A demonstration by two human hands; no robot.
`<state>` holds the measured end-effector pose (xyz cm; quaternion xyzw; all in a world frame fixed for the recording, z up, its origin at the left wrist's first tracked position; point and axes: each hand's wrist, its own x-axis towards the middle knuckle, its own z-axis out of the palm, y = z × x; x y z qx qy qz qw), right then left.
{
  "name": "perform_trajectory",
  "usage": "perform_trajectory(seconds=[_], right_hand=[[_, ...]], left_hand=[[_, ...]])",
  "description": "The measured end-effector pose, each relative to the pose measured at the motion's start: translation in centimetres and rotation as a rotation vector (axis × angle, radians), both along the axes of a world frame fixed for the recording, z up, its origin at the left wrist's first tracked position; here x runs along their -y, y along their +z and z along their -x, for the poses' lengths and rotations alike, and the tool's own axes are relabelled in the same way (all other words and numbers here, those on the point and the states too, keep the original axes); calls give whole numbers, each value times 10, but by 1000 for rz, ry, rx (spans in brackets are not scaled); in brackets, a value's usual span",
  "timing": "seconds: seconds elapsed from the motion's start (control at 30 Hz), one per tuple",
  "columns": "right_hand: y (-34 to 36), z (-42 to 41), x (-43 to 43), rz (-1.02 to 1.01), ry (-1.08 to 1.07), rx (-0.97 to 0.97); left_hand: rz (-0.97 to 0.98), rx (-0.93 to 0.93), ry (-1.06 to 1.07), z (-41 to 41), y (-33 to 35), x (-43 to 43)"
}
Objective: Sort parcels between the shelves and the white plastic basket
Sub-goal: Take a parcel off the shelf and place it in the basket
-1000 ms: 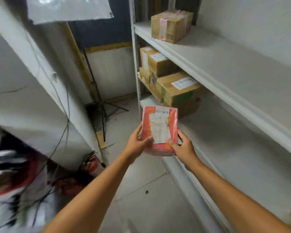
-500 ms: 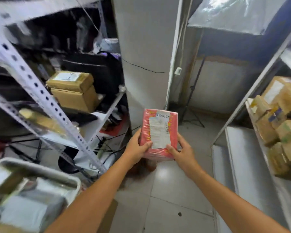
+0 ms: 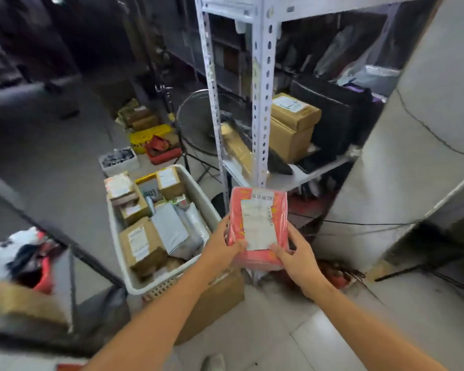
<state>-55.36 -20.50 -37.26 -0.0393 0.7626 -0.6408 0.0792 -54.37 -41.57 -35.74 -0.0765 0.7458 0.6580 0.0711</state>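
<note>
Head view: the red parcel (image 3: pixel 257 226) is held upright in the air, just right of the white plastic basket (image 3: pixel 198 192) and before the metal shelves (image 3: pixel 263 103). The left grip (image 3: pixel 221 247) and right grip (image 3: pixel 298 259) each clasp a lower corner. It looks light, flat, slightly soft and film-slick, so the side edges seem the best hold.

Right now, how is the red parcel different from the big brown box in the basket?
The red parcel is glossy red; the brown box is plain cardboard. The red parcel is held by the left hand and right hand; the brown box lies in the white basket. Both carry a white label.
</note>
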Motion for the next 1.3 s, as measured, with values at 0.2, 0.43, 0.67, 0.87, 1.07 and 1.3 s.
perform_trajectory(seconds=[0.2,0.43,0.67,0.87,1.07,1.3], right_hand=[[-14,47,111,-37,226,14],[-49,112,240,-85,370,67],[-97,177,321,-180,461,179],[-143,230,357,-228,547,208],[-172,264,380,-279,622,216],[-169,267,389,-318,607,233]], left_hand=[[-68,44,207,-1,-16,103],[-40,147,361,37,-59,222],[-35,255,408,87,-113,296],[-83,331,510,128,-168,322],[-163,357,617,152,-205,339],[-224,393,601,155,-198,345]])
